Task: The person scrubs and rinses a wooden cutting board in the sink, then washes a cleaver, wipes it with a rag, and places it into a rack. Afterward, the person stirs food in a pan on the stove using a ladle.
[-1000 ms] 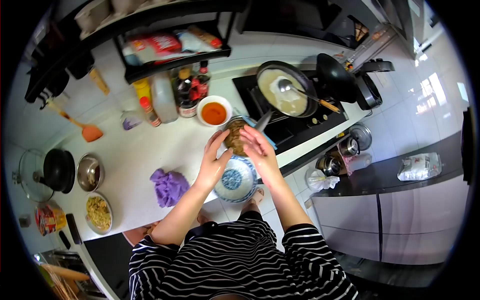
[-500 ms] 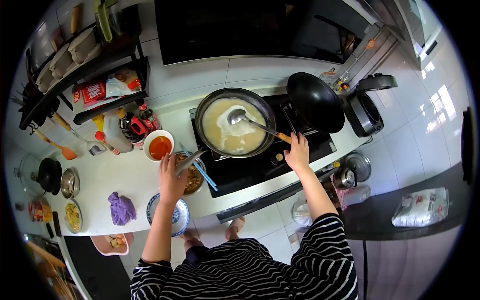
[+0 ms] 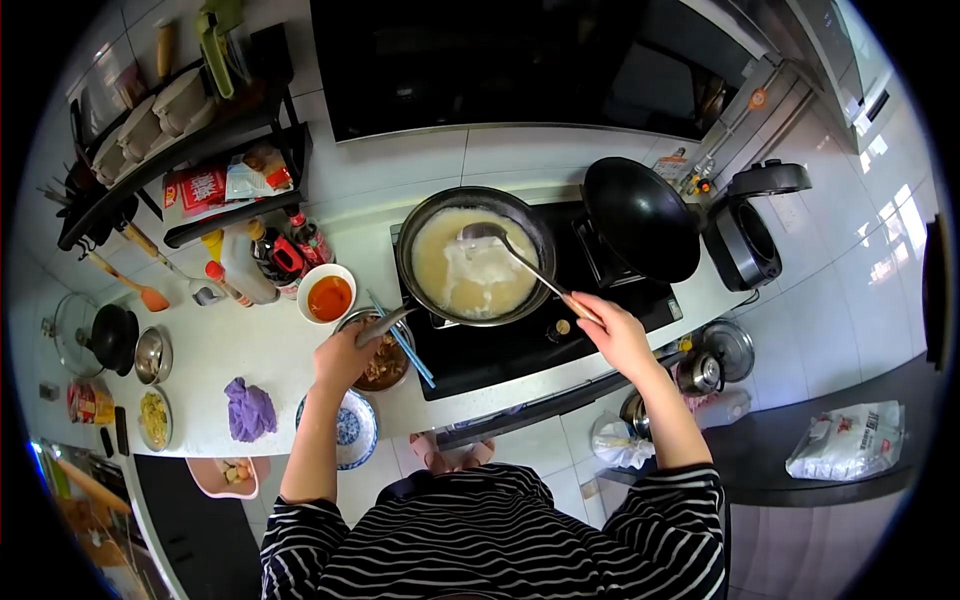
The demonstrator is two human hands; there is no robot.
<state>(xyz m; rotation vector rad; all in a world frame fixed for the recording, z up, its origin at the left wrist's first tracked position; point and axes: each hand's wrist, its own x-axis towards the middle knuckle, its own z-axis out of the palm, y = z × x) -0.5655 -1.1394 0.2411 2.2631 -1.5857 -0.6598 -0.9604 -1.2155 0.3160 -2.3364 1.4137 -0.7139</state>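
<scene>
On the stove, a dark wok holds a pale, milky soup with white foam in the middle. My left hand is wrapped round the wok handle, above a metal bowl of brown food pieces. Blue chopsticks rest across that bowl. My right hand grips the wooden end of a ladle, whose scoop dips into the soup. Left of the wok stands a white bowl of orange-red sauce.
A second black wok leans over the right burner, beside a rice cooker with its lid up. Several bottles line the wall. A purple cloth and a blue-patterned plate are near the counter's front edge.
My left hand has closed round the wok handle. My right hand, which had its fingers stretched at the ladle's end, now grips it. The ladle's scoop has tipped over in the soup.
</scene>
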